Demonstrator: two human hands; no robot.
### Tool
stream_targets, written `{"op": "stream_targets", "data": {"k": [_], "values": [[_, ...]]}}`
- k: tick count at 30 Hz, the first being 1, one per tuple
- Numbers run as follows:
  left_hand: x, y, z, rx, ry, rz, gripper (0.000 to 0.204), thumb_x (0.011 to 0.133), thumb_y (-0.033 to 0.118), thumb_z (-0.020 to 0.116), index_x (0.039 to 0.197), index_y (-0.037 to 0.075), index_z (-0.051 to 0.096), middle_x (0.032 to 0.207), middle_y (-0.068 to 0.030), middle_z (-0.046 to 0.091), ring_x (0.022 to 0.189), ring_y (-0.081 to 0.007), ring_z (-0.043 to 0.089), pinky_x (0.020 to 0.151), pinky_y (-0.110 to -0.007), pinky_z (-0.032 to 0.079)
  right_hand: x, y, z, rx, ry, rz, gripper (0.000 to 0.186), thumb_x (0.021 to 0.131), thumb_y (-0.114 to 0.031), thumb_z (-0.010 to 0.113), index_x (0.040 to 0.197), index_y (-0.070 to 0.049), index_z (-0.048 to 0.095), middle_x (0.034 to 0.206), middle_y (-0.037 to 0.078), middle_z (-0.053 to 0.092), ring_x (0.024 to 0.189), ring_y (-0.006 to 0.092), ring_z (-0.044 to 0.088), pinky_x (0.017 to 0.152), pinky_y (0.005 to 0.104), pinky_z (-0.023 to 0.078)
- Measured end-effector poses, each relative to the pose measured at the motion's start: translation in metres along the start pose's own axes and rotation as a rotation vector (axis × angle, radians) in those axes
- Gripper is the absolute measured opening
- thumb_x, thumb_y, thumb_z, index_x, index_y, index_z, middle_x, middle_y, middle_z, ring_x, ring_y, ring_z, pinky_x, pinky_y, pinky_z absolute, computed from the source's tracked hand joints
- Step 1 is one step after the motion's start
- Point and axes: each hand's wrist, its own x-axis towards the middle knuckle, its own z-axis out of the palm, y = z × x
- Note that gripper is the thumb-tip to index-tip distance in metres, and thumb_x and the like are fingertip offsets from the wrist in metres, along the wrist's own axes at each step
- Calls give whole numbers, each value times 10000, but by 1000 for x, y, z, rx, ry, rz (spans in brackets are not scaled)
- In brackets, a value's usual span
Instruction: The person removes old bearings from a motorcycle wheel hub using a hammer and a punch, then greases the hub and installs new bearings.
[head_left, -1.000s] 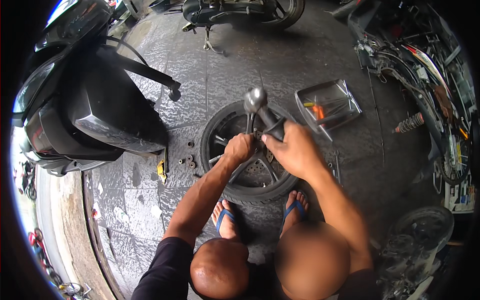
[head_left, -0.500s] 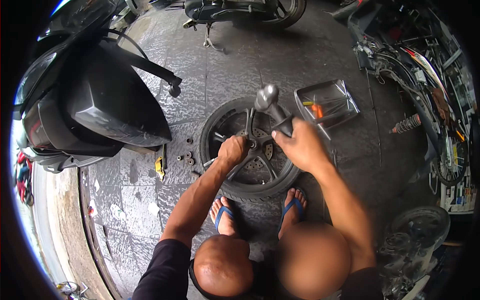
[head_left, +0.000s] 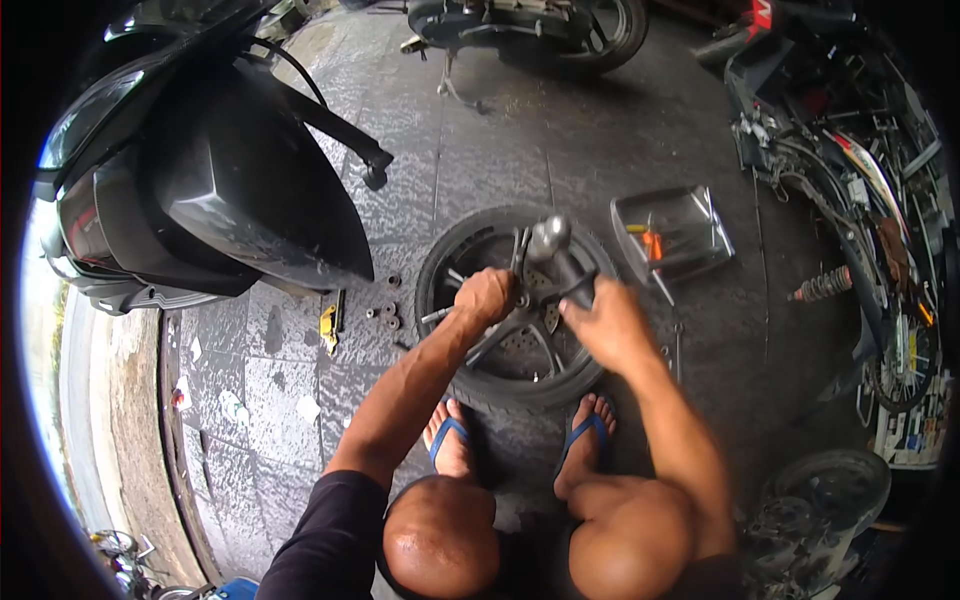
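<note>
A motorcycle wheel (head_left: 470, 385) with a black tyre and dark spokes lies flat on the floor in front of my feet. My left hand (head_left: 487, 296) is closed in a fist right beside the wheel's hub (head_left: 523, 300); what it grips is hidden by the fingers. My right hand (head_left: 606, 325) is wrapped round the dark handle of a hammer (head_left: 551, 234). The hammer's shiny, rounded metal head is over the far part of the wheel, slightly blurred by motion. Part of a brake disc (head_left: 551, 318) shows between the spokes.
Right of the wheel sits a tray (head_left: 622, 262) with orange- and yellow-handled tools. Small metal rings (head_left: 390, 322) and a yellow tool (head_left: 329, 325) lie to the left. Black scooter bodywork (head_left: 240, 190) looms at left; a shock absorber (head_left: 824, 284) and bike parts line the right.
The hammer head has come nearer to the wheel's hub, with my right hand still round its handle. My left fist stays at the hub. The whole view has shifted slightly.
</note>
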Motion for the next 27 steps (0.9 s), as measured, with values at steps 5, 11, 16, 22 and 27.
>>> {"op": "stream_targets", "data": {"k": [5, 11, 16, 22, 27], "values": [[-22, -3, 0, 14, -6, 15, 286, 922, 278, 552, 918, 56, 733, 862, -249, 697, 830, -414, 702, 724, -484, 570, -11, -43, -31, 299, 127, -194, 259, 845, -200, 705, 943, 32, 642, 709, 216, 674, 682, 379, 691, 652, 441, 521], [-12, 9, -3, -9, -21, 34, 298, 923, 279, 537, 913, 62, 743, 902, -257, 700, 870, -423, 699, 758, -487, 569, 1, 6, 18, -57, -223, 85, 301, 846, -226, 687, 952, 55, 663, 942, 309, 678, 937, 454, 666, 830, 498, 529], [-17, -15, 10, -142, 70, 37, 310, 928, 330, 575, 935, 57, 721, 885, -238, 695, 878, -430, 670, 768, -503, 529, -34, 84, 53, 144, -108, 246, 372, 831, -308, 736, 906, 47, 651, 756, 247, 680, 766, 370, 713, 686, 450, 538], [-122, -55, -3, -378, 375, -174, 309, 953, 308, 596, 1199, 136, 668, 972, -192, 714, 897, -399, 690, 750, -465, 550, -211, 246, 108, -121, 203, 447, 429, 834, -326, 747, 878, 81, 618, 818, 323, 644, 841, 503, 647, 693, 503, 516], [-250, -148, 34, -127, 702, -449, 332, 992, 202, 526, 1292, 100, 626, 1076, -224, 701, 954, -394, 690, 802, -441, 539, -358, 292, 145, -116, -65, 865, 498, 857, -335, 732, 1050, 80, 535, 938, 294, 646, 937, 467, 635, 790, 490, 495]]}}
